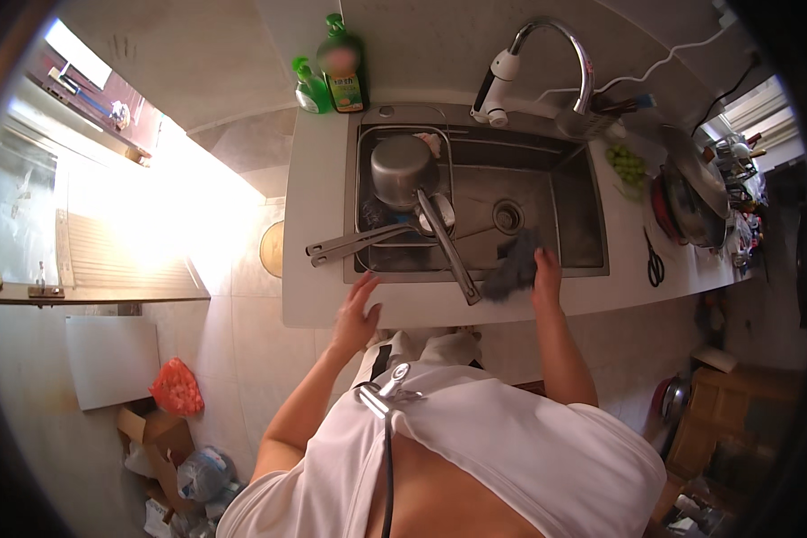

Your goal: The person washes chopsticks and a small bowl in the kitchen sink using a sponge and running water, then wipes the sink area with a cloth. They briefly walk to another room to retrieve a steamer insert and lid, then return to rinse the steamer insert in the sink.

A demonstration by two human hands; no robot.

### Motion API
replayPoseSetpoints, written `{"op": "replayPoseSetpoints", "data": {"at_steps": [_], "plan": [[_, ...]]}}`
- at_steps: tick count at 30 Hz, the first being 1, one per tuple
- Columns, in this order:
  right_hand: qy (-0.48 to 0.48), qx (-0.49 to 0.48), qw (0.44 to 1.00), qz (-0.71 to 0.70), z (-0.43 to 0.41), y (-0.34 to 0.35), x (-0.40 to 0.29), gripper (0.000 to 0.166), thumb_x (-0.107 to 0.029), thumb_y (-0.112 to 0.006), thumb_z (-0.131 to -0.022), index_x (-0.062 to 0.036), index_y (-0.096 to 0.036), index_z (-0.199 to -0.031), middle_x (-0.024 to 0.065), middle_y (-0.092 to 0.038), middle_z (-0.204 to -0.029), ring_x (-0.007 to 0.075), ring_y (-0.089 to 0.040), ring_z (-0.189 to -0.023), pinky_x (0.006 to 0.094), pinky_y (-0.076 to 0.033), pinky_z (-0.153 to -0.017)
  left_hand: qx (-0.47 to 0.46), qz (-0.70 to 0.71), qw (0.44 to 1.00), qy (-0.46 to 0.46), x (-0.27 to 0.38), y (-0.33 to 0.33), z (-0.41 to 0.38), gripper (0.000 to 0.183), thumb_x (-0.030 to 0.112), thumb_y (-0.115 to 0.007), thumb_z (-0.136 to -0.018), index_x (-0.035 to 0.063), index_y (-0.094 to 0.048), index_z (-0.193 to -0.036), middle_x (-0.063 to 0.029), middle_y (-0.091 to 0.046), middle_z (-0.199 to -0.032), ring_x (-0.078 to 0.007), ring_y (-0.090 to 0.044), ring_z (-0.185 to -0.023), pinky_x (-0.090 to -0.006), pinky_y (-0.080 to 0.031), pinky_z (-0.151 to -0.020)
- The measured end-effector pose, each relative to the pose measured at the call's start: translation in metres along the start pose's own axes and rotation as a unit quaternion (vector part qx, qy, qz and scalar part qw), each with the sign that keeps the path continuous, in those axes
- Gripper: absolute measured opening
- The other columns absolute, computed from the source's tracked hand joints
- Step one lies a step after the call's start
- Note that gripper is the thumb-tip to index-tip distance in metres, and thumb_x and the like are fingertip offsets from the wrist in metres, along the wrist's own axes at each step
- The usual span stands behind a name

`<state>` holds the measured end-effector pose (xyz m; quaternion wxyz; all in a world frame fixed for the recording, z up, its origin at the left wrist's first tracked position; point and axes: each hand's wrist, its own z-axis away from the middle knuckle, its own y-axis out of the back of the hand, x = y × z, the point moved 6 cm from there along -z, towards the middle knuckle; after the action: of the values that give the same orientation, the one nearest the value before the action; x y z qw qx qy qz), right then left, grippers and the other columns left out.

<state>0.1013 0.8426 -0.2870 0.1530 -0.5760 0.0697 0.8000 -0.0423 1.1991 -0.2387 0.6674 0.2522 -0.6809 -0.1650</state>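
My right hand [547, 276] is at the sink's front edge, its fingers against a dark grey cloth [513, 265] that lies over the rim; its grip is partly hidden. My left hand [359, 311] hovers by the counter's front edge, fingers apart, holding nothing. Between them, the long handle of a metal saucepan [403, 168] reaches over the front rim. The saucepan sits tilted in a wire rack at the left of the steel sink [558, 215]. Two metal utensil handles [356, 245] stick out to the left, near a white bowl [437, 212].
Two green pump bottles [311, 87] [344, 67] stand behind the sink. A curved faucet [584, 74] rises at the back. Green grapes [625, 167], black-handled scissors [655, 267] and a lidded pan [693, 202] are on the right counter. A cardboard box [165, 437] is at lower left.
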Motion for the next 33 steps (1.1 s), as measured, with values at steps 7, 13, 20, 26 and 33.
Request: {"op": "replayPoseSetpoints", "data": {"at_steps": [7,13,20,26,33], "plan": [[0.274,0.021,0.922,0.274,-0.066,-0.167,-0.074,0.041,-0.026,-0.056,-0.080,0.0010,-0.050,-0.110,0.0191,-0.055,-0.101,0.0307,-0.052,-0.095,0.0359,-0.040,-0.082,0.052,0.025,0.996,0.067,-0.035,0.074,0.020,0.041,0.000,-0.051,-0.075,0.0066,-0.046,-0.115,-0.0149,-0.045,-0.120,-0.0327,-0.045,-0.109,-0.0362,-0.039,-0.089],[0.506,-0.066,0.775,0.373,-0.130,-0.299,-0.065,0.028,-0.010,-0.052,-0.079,-0.0025,-0.052,-0.106,0.0208,-0.053,-0.103,0.0355,-0.048,-0.101,0.0395,-0.040,-0.084,0.097,-0.021,0.987,0.129,-0.052,0.087,0.033,0.040,-0.001,-0.050,-0.075,0.0039,-0.046,-0.115,-0.0160,-0.046,-0.119,-0.0307,-0.044,-0.110,-0.0352,-0.037,-0.090],[0.545,-0.124,0.706,0.435,-0.217,-0.317,-0.021,0.040,-0.003,-0.050,-0.075,-0.0033,-0.044,-0.115,0.0192,-0.043,-0.118,0.0381,-0.042,-0.106,0.0451,-0.034,-0.090,0.126,-0.009,0.962,0.243,-0.052,0.062,0.048,0.038,-0.001,-0.050,-0.076,0.0046,-0.047,-0.114,-0.0133,-0.046,-0.120,-0.0278,-0.044,-0.110,-0.0360,-0.038,-0.089],[0.564,-0.177,0.583,0.557,-0.211,-0.265,-0.018,0.043,0.002,-0.044,-0.072,-0.0023,-0.045,-0.115,0.0149,-0.042,-0.121,0.0332,-0.045,-0.102,0.0409,-0.039,-0.086,0.090,-0.045,0.977,0.190,-0.021,0.036,0.001,0.040,-0.001,-0.050,-0.076,0.0053,-0.046,-0.115,-0.0143,-0.047,-0.119,-0.0307,-0.045,-0.109,-0.0360,-0.038,-0.089],[0.522,-0.174,0.637,0.540,-0.223,-0.202,-0.021,0.036,-0.002,-0.045,-0.074,-0.0068,-0.050,-0.109,0.0138,-0.049,-0.110,0.0335,-0.046,-0.101,0.0416,-0.045,-0.077,0.076,-0.054,0.981,0.169,-0.010,0.024,-0.022,0.042,-0.002,-0.051,-0.074,0.0057,-0.046,-0.115,-0.0151,-0.046,-0.120,-0.0316,-0.045,-0.109,-0.0359,-0.038,-0.088]]}}
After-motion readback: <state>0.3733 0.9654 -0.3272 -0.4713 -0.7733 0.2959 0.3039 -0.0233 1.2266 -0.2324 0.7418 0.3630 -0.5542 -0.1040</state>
